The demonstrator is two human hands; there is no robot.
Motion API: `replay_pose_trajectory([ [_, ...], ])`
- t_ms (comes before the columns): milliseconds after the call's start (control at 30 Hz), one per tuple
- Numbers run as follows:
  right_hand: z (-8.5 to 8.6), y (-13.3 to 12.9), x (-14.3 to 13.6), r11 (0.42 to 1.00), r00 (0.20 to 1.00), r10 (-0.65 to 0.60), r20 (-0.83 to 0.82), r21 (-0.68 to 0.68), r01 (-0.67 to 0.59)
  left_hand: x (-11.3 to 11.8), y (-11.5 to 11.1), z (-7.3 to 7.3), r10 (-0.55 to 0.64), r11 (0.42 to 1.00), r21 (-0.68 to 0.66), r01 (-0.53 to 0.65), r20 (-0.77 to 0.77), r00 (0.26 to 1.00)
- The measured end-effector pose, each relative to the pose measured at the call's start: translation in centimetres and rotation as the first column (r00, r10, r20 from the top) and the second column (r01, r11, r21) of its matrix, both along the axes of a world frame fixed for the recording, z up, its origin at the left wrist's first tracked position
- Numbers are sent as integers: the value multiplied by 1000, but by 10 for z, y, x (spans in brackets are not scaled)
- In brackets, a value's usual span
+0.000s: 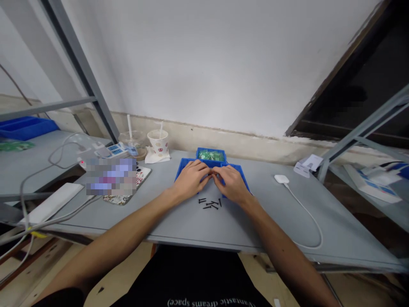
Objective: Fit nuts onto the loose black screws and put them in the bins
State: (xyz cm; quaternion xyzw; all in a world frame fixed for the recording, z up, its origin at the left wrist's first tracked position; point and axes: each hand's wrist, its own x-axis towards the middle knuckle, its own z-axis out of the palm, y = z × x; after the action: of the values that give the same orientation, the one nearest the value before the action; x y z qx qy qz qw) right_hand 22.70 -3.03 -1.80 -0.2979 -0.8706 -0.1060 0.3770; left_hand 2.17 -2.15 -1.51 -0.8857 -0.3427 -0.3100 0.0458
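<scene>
My left hand (191, 178) and my right hand (230, 181) meet at the fingertips above two blue bins. Both are closed in a pinch, and whatever lies between the fingertips is too small to make out. The left blue bin (180, 166) is mostly covered by my left hand, the right blue bin (244, 175) by my right. Behind them stands a third blue bin (211, 163) with green pieces (211, 155) inside. Several dark screws (211, 204) lie loose on the grey table (198, 228), just in front of my hands.
Left of my hands are a paper cup (158, 143), a clear plastic cup (136, 147) and a patterned tablet or case (123, 199) under a blurred patch. A white charger (281, 179) with its cable lies to the right. White power strips sit at both sides.
</scene>
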Motion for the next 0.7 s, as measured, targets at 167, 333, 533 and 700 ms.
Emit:
replay_pose_trajectory([
  [167,1,-1,1,999,1000,-22,6,-41,22,1,-1,1,11,1000,-15,-10,45,999],
  [333,1,0,1,997,998,-51,27,-51,52,1,0,1,-9,1000,-22,12,112,994],
  [533,-1,4,3,993,994,-47,103,-100,57,1,0,-3,15,999,-39,-9,161,987],
  [700,-2,5,4,994,994,-53,91,-90,62,1,0,-4,1,999,-50,8,165,986],
])
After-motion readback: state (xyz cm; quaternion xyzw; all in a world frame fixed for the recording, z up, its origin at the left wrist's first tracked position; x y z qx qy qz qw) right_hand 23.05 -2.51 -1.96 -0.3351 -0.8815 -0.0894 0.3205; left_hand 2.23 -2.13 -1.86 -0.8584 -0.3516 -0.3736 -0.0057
